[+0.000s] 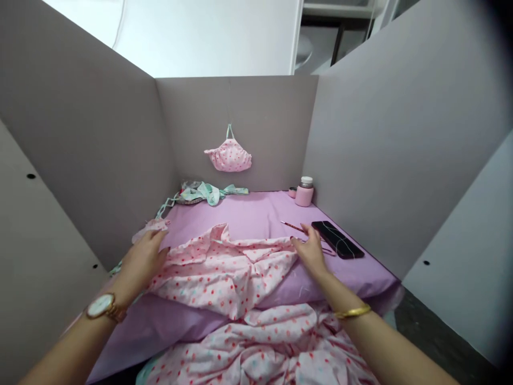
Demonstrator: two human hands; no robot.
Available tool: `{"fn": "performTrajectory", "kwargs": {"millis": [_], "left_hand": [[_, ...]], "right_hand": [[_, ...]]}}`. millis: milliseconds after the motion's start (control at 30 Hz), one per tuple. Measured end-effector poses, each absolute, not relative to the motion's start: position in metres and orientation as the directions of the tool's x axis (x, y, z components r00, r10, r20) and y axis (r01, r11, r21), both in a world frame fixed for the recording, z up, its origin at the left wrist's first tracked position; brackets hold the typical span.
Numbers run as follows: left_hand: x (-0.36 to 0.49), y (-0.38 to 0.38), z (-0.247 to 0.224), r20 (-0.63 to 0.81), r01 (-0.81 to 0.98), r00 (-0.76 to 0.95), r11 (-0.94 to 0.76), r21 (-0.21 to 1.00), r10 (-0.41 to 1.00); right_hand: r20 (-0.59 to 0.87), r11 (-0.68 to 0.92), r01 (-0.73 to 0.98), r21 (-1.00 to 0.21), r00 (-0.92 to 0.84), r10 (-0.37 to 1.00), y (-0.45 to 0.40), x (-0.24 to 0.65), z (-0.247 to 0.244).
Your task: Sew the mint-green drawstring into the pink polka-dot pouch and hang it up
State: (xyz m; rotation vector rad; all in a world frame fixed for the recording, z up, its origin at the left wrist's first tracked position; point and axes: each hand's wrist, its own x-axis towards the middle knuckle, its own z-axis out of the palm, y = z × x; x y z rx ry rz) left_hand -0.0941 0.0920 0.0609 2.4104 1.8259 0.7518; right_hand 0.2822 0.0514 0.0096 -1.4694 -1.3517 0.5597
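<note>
A pink cloth with red and pale dots (224, 267) lies partly folded across the table, its front part hanging over the edge. My left hand (146, 256) is at its left end, thumb apart from the fingers and close to the cloth. The fingertips reach a small pink gathered piece (150, 226) with pale green ties. At the cloth's right end, my right hand (311, 252) has its fingers spread, the thumb at the cloth's edge. A thin dark red pencil (292, 226) lies just past its fingers. Beneath this hand shows a slim pink object (328, 251), mostly hidden.
A black phone (339, 239) with a white cord lies right of my right hand. A pink jar (304, 192) stands at the back right, green printed fabric (212, 192) at the back left. A pink dotted pouch-like piece (230, 156) hangs on the grey back panel (272, 117). More dotted cloth (256, 347) bunches in front.
</note>
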Motion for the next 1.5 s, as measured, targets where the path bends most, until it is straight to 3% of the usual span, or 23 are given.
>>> {"fn": "performTrajectory", "kwargs": {"millis": [67, 133, 267, 367, 433, 533, 667, 733, 867, 1000, 1100, 1167, 1233, 1333, 1433, 1500], "left_hand": [[-0.062, 0.083, 0.052, 0.361, 0.851, 0.324, -0.436, 0.293, 0.874], [-0.029, 0.074, 0.041, 0.289, 0.765, 0.489, -0.564, 0.310, 0.823], [0.002, 0.062, 0.016, 0.175, 0.654, 0.659, -0.672, 0.347, 0.732], [-0.009, 0.055, 0.004, 0.154, 0.616, 0.704, -0.704, 0.355, 0.694], [-0.019, 0.049, 0.000, 0.178, 0.592, 0.723, -0.731, 0.338, 0.668], [-0.027, 0.036, -0.001, 0.326, 0.559, 0.739, -0.806, 0.192, 0.590], [-0.035, 0.024, 0.002, 0.417, 0.469, 0.797, -0.883, 0.031, 0.438], [-0.046, 0.021, 0.001, 0.406, 0.460, 0.802, -0.886, 0.046, 0.438], [-0.074, 0.018, -0.007, 0.403, 0.514, 0.760, -0.851, 0.108, 0.510], [-0.078, 0.011, -0.003, 0.350, 0.505, 0.778, -0.851, 0.144, 0.521], [-0.064, 0.017, 0.012, 0.349, 0.516, 0.750, -0.827, 0.223, 0.562], [-0.051, 0.033, 0.022, 0.358, 0.552, 0.699, -0.785, 0.280, 0.619], [-0.037, 0.059, 0.028, 0.333, 0.644, 0.654, -0.731, 0.227, 0.679], [-0.020, 0.105, 0.031, 0.304, 0.790, 0.571, -0.611, 0.047, 0.762], [-0.008, 0.136, 0.032, 0.329, 0.836, 0.510, -0.549, 0.032, 0.795], [0.000, 0.138, 0.038, 0.336, 0.821, 0.524, -0.569, 0.044, 0.783]], "right_hand": [[0.378, 0.233, 0.513, -0.826, 0.197, 0.905, 0.048, 0.259, 0.018], [0.400, 0.334, 0.536, -0.775, 0.006, 0.917, 0.047, 0.233, 0.025], [0.291, 0.499, 0.504, -0.705, -0.437, 0.851, 0.038, 0.203, 0.023], [0.199, 0.537, 0.447, -0.715, -0.607, 0.770, 0.026, 0.211, 0.015], [0.142, 0.471, 0.439, -0.765, -0.598, 0.789, 0.020, 0.219, 0.012], [0.049, 0.368, 0.506, -0.780, -0.536, 0.843, 0.018, 0.219, 0.016], [-0.071, 0.555, 0.606, -0.570, -0.709, 0.702, 0.023, 0.212, 0.023], [-0.097, 0.575, 0.648, -0.500, -0.701, 0.706, 0.025, 0.215, 0.024], [-0.106, 0.522, 0.705, -0.480, -0.637, 0.763, 0.022, 0.231, 0.029], [-0.034, 0.577, 0.710, -0.403, -0.642, 0.766, 0.014, 0.220, 0.037], [-0.071, 0.639, 0.705, -0.307, -0.686, 0.724, 0.016, 0.196, 0.034], [-0.094, 0.594, 0.762, -0.258, -0.632, 0.770, 0.022, 0.182, 0.027], [-0.043, 0.498, 0.825, -0.266, -0.527, 0.849, 0.028, 0.173, 0.021], [-0.004, 0.411, 0.846, -0.341, -0.438, 0.899, 0.033, 0.169, 0.016], [0.011, 0.395, 0.818, -0.418, -0.430, 0.903, 0.031, 0.170, 0.014], [0.117, 0.423, 0.779, -0.463, -0.420, 0.900, 0.031, 0.171, 0.015]]}}
